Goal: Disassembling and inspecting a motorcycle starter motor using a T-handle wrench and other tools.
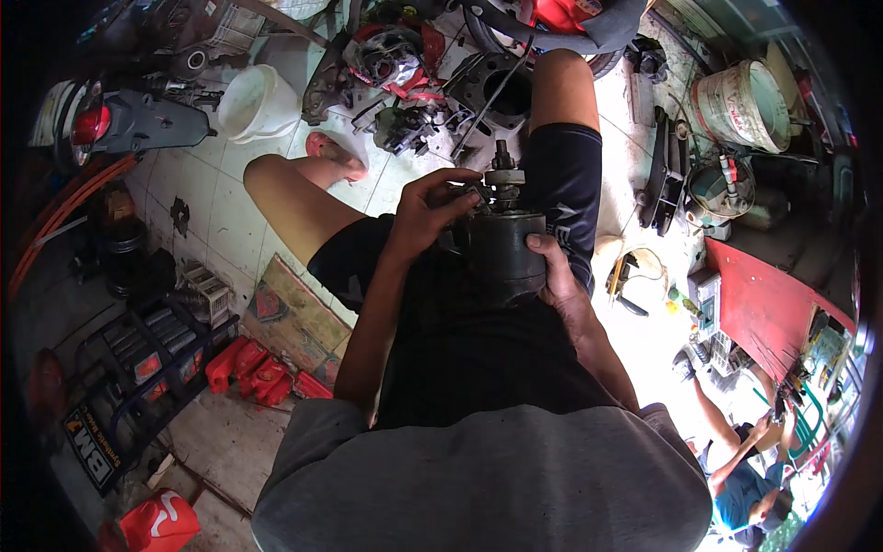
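Observation:
Between my thighs rests a dark, cylindrical motor-like part (506, 253), its stepped metal shaft (502, 170) pointing away from me with a pale collar around it. My right hand (559, 271) grips the cylinder from its right side, thumb lying over the near-top edge and the other fingers mostly hidden beneath. At the shaft's base on the left, my left hand (432, 210) is closed in a pinch. Some small dark piece shows at those fingertips, too small to name, and I cannot tell whether it is attached to the motor-like part.
Beyond my legs lie greasy engine parts (405, 129) and a large engine casting (492, 87). A white bucket (259, 103) stands far left, another bucket (743, 106) far right. Red plastic pieces (258, 368) lie left. A person (750, 488) sits at the lower right beyond a red panel (763, 294).

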Demonstrator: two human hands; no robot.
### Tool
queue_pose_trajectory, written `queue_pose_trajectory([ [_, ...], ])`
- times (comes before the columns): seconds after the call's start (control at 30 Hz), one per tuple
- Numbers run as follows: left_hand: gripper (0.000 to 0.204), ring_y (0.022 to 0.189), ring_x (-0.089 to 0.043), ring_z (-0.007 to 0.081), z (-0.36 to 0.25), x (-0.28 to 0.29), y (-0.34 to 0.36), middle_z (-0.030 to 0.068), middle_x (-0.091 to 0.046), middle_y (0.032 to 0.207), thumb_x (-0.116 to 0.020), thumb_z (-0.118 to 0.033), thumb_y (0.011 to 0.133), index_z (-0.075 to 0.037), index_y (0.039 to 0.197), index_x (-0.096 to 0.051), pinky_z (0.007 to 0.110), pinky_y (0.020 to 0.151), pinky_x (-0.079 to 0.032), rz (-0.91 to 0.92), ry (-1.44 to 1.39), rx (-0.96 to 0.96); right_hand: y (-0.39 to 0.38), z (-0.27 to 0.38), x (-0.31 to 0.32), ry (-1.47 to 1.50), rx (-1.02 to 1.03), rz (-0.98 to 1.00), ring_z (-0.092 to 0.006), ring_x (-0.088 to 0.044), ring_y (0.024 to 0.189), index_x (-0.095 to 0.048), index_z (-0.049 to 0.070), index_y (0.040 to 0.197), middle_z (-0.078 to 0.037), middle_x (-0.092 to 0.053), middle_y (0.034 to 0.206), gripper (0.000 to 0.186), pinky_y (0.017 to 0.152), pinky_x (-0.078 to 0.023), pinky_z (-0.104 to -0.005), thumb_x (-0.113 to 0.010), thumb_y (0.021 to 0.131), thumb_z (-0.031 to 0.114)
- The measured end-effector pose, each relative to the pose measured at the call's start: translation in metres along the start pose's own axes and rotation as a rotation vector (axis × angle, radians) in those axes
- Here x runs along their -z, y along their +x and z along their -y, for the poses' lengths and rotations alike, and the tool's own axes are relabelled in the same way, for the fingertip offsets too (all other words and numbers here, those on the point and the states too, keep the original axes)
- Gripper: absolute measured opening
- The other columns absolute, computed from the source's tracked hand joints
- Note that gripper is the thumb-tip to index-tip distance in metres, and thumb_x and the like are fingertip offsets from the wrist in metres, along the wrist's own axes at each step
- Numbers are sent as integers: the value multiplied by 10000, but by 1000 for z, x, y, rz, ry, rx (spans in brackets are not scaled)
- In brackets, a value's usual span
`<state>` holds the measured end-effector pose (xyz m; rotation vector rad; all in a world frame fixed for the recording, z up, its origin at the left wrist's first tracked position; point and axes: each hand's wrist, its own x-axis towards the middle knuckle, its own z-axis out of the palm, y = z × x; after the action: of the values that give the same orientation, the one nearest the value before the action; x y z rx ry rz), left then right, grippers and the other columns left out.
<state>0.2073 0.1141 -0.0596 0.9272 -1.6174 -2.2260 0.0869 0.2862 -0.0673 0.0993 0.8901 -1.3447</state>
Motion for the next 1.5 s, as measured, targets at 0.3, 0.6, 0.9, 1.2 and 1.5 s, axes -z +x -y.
queue_pose_trajectory([
  [0.3,285,873,-581,109,1,5,-3,59,-625,949,-651,5,761,12,1039,-592,234,778,-458,-20,-86,-73,0,-1,1,12,-26,-33,-196,-589,889,-451,11,1191,-120,-577,1024,575,771,-497,-326,-595,745,346],
  [0.6,244,809,-572,82,1,-4,2,37,-624,904,-642,1,772,4,1012,-601,204,708,-454,-48,-70,-72,0,0,1,72,-28,8,-206,-592,909,-444,20,1199,-126,-572,1050,536,789,-497,-342,-581,774,316],
  [0.9,244,842,-553,74,0,-6,2,23,-605,937,-638,-49,794,-17,1028,-577,208,714,-445,-15,-81,-63,-2,3,-3,49,-45,-26,-217,-590,922,-436,23,1205,-137,-569,1059,546,798,-495,-353,-569,781,341],
  [1.2,247,896,-545,78,4,-3,4,27,-601,967,-630,-85,809,-12,1038,-572,216,729,-440,10,-60,-69,-2,5,-4,44,-42,-8,-225,-605,901,-430,18,1211,-143,-573,1052,554,783,-506,-352,-564,783,344],
  [1.5,251,882,-555,105,9,4,4,51,-608,934,-593,-115,825,7,1043,-573,244,792,-427,15,-63,-25,-1,2,-3,43,-38,-20,-220,-601,908,-424,15,1220,-146,-570,1065,573,781,-502,-354,-569,776,347],
])
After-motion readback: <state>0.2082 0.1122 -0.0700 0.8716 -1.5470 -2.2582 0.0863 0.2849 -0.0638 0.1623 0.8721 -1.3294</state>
